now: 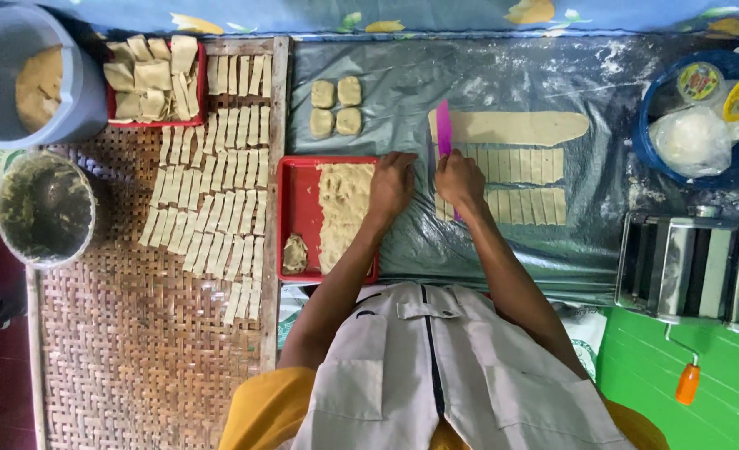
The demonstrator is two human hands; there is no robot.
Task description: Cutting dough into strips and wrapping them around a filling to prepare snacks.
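Head view: my right hand grips the pink knife, left hand loosely curled, empty; dough strips look soft, I'd lift by the ends.

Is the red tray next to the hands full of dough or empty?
Partly full. The red tray has a crumbly dough slab along its right side and a small lump; its left part is bare.
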